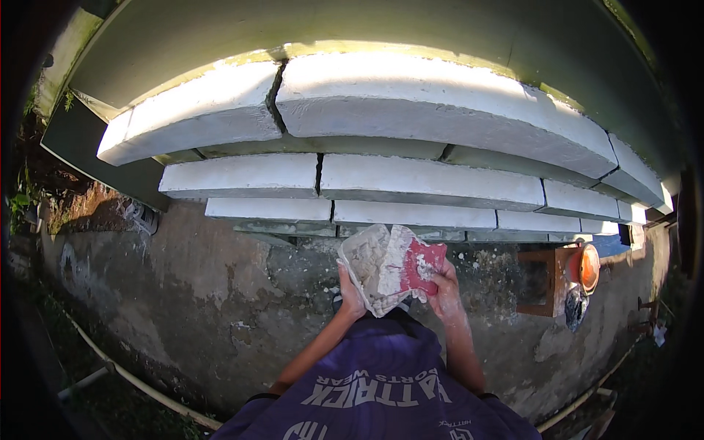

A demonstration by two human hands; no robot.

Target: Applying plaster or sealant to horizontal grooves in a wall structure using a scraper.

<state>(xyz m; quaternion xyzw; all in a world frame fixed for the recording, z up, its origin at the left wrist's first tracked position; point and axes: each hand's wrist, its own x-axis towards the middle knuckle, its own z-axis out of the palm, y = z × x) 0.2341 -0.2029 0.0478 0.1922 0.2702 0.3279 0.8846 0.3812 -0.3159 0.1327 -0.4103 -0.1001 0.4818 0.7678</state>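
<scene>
Held up in front of a purple shirt (389, 352), a pale tub (380, 310) was supported by the left hand (353, 295), whose fingers were closed around its left side and partly hidden beneath it. The tub was tilted so that its mouth was shown, and its inside was seen to be filled and smeared with thick greyish-white paste (364, 258). A red scraper (415, 276) was gripped by its right side in the right hand (445, 292), with the thumb laid on its upper face. The scraper was held over the right part of the tub; its left edge was thickly coated in white, and whether it was sunk into the paste could not be told. The right hand and forearm were dusted with white residue.

Both tub and scraper were held above the concrete floor (220, 282), just beyond the front edge of the lowest white ledge (414, 214). Past that one, a middle ledge (433, 180) and a broader upper ledge (440, 99) were ranged in steps, each crossed by dark gaps. The floor was stained and flecked with white near the tub. Toward the floor's right edge a wooden box (559, 286) was placed, with an orange bowl (589, 268) at its right edge and a dark plastic bag (576, 309) beside its near right corner.
</scene>
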